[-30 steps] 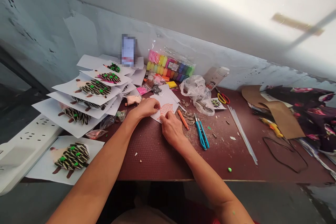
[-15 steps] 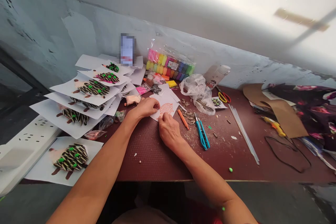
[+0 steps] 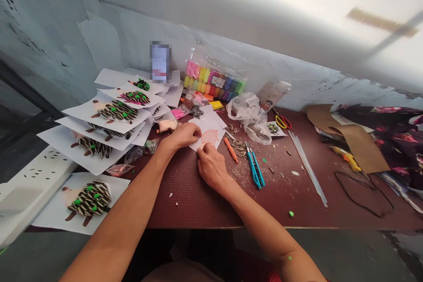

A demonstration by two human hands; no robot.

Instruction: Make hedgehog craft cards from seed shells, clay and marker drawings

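A white sheet of paper (image 3: 206, 116) with an orange drawing (image 3: 210, 137) of a rounded, patterned shape lies on the dark red table. My left hand (image 3: 187, 135) is at its left edge, fingers curled and touching the paper. At the drawing's lower edge is my right hand (image 3: 211, 165), its fingers bunched together and pointing down; whatever they pinch is hidden. Just right of the paper lies an orange pen-like stick (image 3: 231, 150). A blue utility knife (image 3: 255, 168) rests beside it, near a scatter of sunflower seeds (image 3: 238, 146).
Stacked sheets with seed-covered hedgehogs (image 3: 120, 110) stand at the left, above a white power strip (image 3: 39, 185). Behind are a pack of coloured clay (image 3: 214, 80) and a plastic bag (image 3: 247, 112). To the right lie scissors (image 3: 283, 122), clear glue sticks (image 3: 307, 167) and a yellow glue gun (image 3: 346, 158).
My right hand has shifted very slightly left and down at the drawing's lower edge. My left hand stays at the paper's edge.
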